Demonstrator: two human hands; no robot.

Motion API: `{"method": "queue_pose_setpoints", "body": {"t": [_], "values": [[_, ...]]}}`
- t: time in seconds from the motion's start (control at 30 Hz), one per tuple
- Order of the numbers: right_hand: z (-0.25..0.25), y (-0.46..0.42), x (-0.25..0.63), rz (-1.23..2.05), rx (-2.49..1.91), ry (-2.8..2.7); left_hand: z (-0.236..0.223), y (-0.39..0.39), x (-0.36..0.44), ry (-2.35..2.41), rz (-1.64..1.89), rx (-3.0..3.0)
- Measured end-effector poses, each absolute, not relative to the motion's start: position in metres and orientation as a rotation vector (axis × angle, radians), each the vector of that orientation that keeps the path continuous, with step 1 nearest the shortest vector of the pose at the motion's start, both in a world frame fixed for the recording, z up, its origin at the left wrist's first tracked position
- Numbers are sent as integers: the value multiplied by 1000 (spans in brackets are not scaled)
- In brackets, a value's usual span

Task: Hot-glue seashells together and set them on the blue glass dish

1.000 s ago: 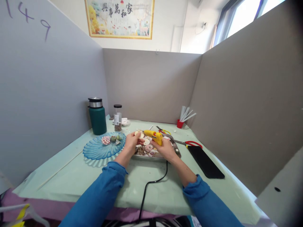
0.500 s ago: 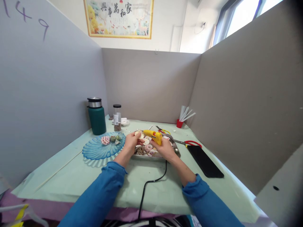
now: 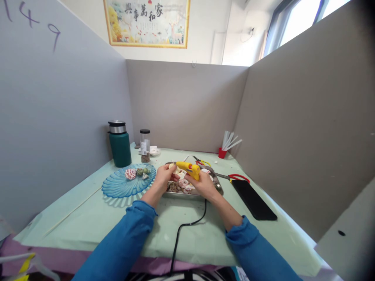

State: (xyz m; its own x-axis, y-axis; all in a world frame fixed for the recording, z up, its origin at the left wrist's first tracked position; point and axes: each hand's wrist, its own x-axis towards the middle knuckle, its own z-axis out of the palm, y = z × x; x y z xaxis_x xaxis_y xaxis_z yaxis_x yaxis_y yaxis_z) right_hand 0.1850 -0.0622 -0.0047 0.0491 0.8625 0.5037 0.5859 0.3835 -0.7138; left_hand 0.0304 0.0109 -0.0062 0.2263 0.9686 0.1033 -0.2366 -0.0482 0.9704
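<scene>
In my right hand (image 3: 205,183) is a yellow hot glue gun (image 3: 189,168), its nozzle pointing left; the fingers wrap round its handle. A pale shell (image 3: 172,168) is pinched in my left hand (image 3: 164,176), close by the nozzle and partly covered by the fingers. Both hands are above a metal tray (image 3: 218,186) that holds several shells (image 3: 183,185). From below the right hand a black cord (image 3: 189,224) runs over the table to its front edge. Whether glue is on the shell is too small to tell.
To the left, a blue scalloped plate (image 3: 117,188) bears several small shells. Behind it stand a green bottle (image 3: 120,148) and a clear jar (image 3: 145,147). At right are a phone (image 3: 254,200), red-handled scissors (image 3: 240,178) and a red cup (image 3: 222,153) of glue sticks. Grey panels enclose the table.
The glue gun has shifted slightly left and its nozzle has come over the pale shell. My left hand has turned the shell a little. The rest has stayed put.
</scene>
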Motion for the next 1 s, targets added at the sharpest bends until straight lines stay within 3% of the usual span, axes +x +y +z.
{"method": "queue_pose_setpoints", "body": {"t": [1.0], "values": [[-3,-62,186,428,-1330,-1560,-2,11,30,829,1429,1109]]}}
